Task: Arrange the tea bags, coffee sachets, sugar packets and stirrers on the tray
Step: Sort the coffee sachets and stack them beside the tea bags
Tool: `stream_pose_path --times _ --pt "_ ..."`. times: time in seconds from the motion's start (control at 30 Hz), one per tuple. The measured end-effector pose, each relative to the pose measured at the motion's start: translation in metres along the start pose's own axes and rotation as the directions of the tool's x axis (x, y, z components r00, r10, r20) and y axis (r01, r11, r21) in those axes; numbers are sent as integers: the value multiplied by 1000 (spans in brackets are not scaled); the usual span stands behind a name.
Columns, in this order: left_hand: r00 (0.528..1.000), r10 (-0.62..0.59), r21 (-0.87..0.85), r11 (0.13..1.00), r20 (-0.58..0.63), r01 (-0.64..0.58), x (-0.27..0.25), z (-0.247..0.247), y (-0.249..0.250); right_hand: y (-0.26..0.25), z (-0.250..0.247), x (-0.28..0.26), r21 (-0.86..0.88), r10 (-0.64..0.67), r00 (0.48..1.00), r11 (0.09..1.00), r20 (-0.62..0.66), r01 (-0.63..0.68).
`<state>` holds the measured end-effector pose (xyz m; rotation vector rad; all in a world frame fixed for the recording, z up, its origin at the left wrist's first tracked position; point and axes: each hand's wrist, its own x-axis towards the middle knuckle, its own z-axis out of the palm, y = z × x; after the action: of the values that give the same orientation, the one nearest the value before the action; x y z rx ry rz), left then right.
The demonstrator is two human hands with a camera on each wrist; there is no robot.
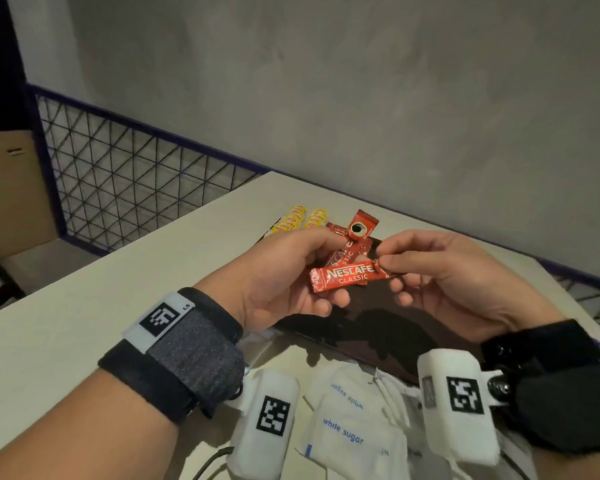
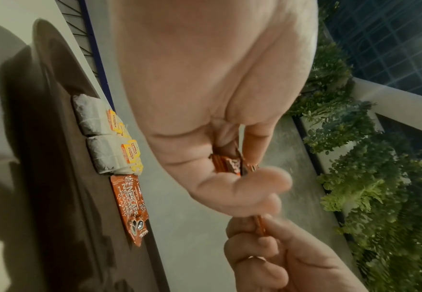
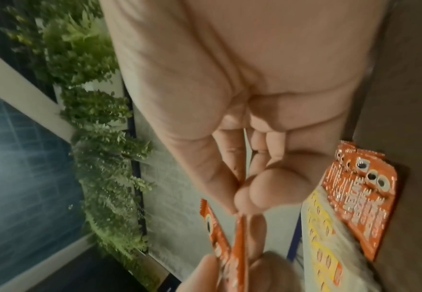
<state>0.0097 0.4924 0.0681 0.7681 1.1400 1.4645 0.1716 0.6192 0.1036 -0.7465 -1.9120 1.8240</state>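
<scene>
Fingers (image 1: 392, 263) of both hands pinch coffee sachets (image 1: 347, 277).

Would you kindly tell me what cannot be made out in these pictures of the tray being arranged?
- Stirrers: not visible in any view.
- Tray middle: head view, hidden behind the left hand and right hand.
- Number of coffee sachets gripped in the left hand: overlapping, fingers cover them.
- Sugar packets: head view, cut off by the bottom edge and wrist cameras.
- Tea bags: right wrist view, blurred.

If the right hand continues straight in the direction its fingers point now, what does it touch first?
Probably the left hand: the right hand points leftward, pinching the coffee sachet whose other end lies against the left hand's fingers. Depth is unclear.
</scene>
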Motion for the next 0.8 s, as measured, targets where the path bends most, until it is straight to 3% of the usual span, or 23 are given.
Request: stream_pose_path --times 0.2,0.4,0.63,0.8 --pt "1000 -17 164 986 18 14 -1 1 0 -5 -2 -2 -223 -126 991 966 36 131" --pt "1000 11 221 975 19 -15 -2 1 1 -4 7 -4 -300 -185 981 934 55 193" --pt "988 141 169 977 -69 -128 4 -2 -1 -6 -3 0 -371 -184 979 918 -92 138" --pt "983 165 138 978 -77 -154 6 -5 -5 -5 -9 0 -304 -97 992 950 -85 67"
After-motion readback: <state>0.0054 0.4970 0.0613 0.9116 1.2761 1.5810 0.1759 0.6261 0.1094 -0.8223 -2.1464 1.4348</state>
